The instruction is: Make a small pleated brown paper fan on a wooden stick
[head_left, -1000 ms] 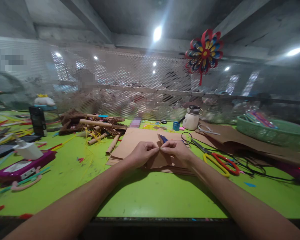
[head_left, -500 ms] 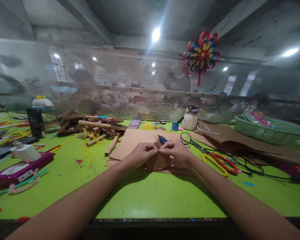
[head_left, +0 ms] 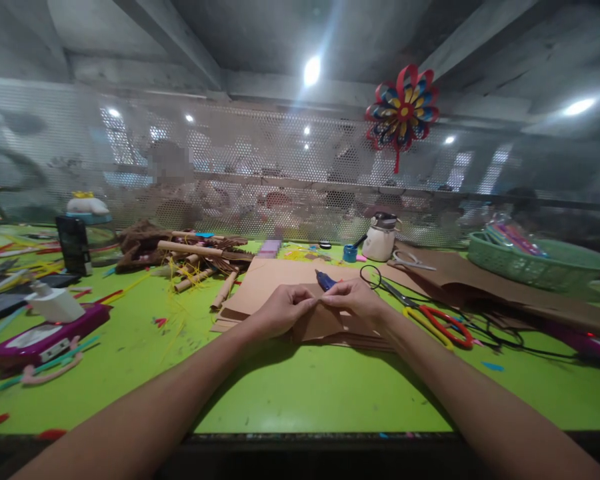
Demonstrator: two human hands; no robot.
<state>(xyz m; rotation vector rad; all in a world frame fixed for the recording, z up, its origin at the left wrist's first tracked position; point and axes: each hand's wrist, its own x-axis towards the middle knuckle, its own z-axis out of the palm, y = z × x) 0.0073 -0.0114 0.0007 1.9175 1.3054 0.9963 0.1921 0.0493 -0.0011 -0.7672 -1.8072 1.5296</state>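
My left hand (head_left: 285, 310) and my right hand (head_left: 357, 300) meet over a stack of brown kraft paper sheets (head_left: 260, 280). Thumb and forefinger of each hand are pinched, fingertips nearly touching. Whatever lies between them is too small and hidden to name. Just behind the right fingers lies a dark blue tool with a pointed tip (head_left: 325, 280), partly covered, which looks like a glue gun. To the right of the right hand lie scissors (head_left: 445, 327) with one red and one yellow handle loop.
Rolled brown paper tubes (head_left: 190, 250) with yellow strands lie at back left. A purple power strip (head_left: 50, 340) holds a white charger (head_left: 57, 303). A blue paint pot (head_left: 350, 253), a white jar (head_left: 380, 240) and a green basket (head_left: 540, 257) stand at the back. Black cords (head_left: 510, 337) run at right.
Both hands keep their pinch in almost the same place. A thin pointed bit seen beside the blue tool's tip earlier no longer shows. The view has shifted slightly.
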